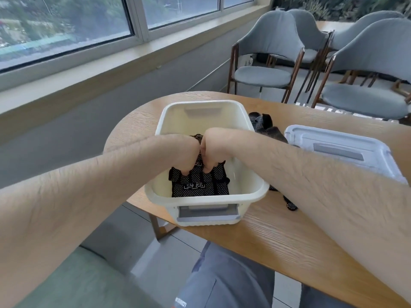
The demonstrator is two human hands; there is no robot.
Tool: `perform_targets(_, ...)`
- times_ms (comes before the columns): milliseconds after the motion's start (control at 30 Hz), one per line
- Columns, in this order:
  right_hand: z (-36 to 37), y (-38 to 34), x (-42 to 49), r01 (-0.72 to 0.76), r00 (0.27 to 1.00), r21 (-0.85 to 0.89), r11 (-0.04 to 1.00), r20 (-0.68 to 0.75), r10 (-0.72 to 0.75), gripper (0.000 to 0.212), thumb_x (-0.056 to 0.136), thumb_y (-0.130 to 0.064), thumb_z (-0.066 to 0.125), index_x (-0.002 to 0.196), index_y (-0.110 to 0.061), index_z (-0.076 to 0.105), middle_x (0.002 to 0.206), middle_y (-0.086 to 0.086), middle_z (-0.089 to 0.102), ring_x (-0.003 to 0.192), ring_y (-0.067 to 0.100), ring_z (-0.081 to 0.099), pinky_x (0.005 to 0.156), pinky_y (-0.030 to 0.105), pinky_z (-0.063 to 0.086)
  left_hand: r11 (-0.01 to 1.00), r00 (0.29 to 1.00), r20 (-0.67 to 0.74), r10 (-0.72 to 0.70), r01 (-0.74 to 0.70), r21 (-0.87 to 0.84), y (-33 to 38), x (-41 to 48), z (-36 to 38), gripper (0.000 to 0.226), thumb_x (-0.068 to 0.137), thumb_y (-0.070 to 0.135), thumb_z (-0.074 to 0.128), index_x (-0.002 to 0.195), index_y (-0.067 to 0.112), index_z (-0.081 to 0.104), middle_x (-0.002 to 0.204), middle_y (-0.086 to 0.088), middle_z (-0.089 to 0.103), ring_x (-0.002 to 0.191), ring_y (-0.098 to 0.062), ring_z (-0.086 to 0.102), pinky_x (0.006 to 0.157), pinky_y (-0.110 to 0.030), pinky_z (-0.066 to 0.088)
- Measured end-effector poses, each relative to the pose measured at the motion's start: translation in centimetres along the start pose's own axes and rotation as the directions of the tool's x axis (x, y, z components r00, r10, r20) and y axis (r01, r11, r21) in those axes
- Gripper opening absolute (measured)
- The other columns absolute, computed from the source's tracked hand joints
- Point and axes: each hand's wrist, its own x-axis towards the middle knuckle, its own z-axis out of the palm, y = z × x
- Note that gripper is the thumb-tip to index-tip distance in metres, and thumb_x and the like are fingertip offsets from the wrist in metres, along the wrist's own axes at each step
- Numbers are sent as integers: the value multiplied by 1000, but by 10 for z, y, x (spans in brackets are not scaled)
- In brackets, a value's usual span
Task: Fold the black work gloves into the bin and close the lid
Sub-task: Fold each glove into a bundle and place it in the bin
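Currently: both hands are down inside the cream bin [200,121], knuckles touching at the middle. The left hand [185,155] and right hand [214,151] have fingers curled onto a folded black glove [198,185] that lies on the bin floor toward the near wall. They look to pinch its upper fold, but the thumbs are hidden, so pinch rather than plain press is my reading only. More black gloves [264,124] lie on the table [278,241] just right of the bin, partly behind the right forearm. The grey lid [347,152] rests flat on the table farther right, apart from the bin. Judgement: the step in hand is seating the folded glove. To do it well, press the fold flat and square to the near wall before letting go, so it does not spring open. Leave floor space on the far side for the remaining gloves. Lift the hands straight up so nothing drags out.
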Motion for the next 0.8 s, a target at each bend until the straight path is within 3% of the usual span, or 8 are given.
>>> perform_targets(133,-5,0,-5,26,994,24,999,-103,-24,25,88,-39,77,97,-16,74,80,-3,66,71,20,60,54,25,43,1000,999,-44,-1,0,-9,-1,-8,-6,20,96,33,62,103,15,64,86,2,55,94,-25,60,80,-34,48)
perform_targets(233,-14,15,-17,51,932,72,996,-362,-21,15,91,-26,64,94,-14,72,76,1,60,78,27,61,61,28,49,997,963,-266,-50,31,-75,-4,-22,-29,17,95,23,52,81,16,59,69,3,49,69,-22,52,69,-33,48)
perform_targets(333,-28,46,-47,141,833,237,961,-552,14,13,88,-21,56,79,-20,66,80,-2,62,85,25,60,72,35,53,979,860,-500,-99,-7,-205,7,-41,-65,18,92,15,49,79,17,62,80,-1,60,80,-28,57,76,-36,53)
perform_targets(433,-29,84,-84,179,754,326,928,-651,83,19,87,-17,58,69,-21,57,73,-5,51,79,19,51,67,31,39,977,778,-624,-73,-70,-201,43,-57,-102,18,93,11,46,85,10,62,91,-11,64,89,-35,60,77,-38,53)
perform_targets(533,-13,122,-119,191,705,452,872,-681,199,25,88,-19,60,64,-24,57,66,-8,51,62,6,47,56,21,31,966,704,-707,-70,-128,-224,88,-64,-131,19,92,18,48,91,16,67,96,-8,64,90,-33,59,77,-38,54)
perform_targets(667,14,166,-146,173,698,610,773,-630,341,28,89,-16,61,68,-34,64,62,-16,54,58,-2,49,54,12,34,938,598,-788,-145,-170,-302,134,-66,-143,21,94,25,50,100,16,68,106,-8,63,99,-31,59,74,-35,45)
perform_targets(733,37,186,-155,155,688,666,729,-603,405,20,91,-16,63,77,-29,70,62,-16,54,58,-2,49,54,11,35,926,592,-789,-162,-185,-329,162,-59,-139,12,93,19,52,93,15,63,105,-7,62,93,-31,57,68,-33,39)
perform_targets(800,65,203,-155,123,686,715,689,-563,462,17,91,-16,63,80,-27,71,65,-15,54,61,1,48,58,15,37,925,635,-759,-146,-184,-332,194,-50,-126,8,94,15,50,88,17,54,103,-5,57,87,-28,52,61,-31,33)
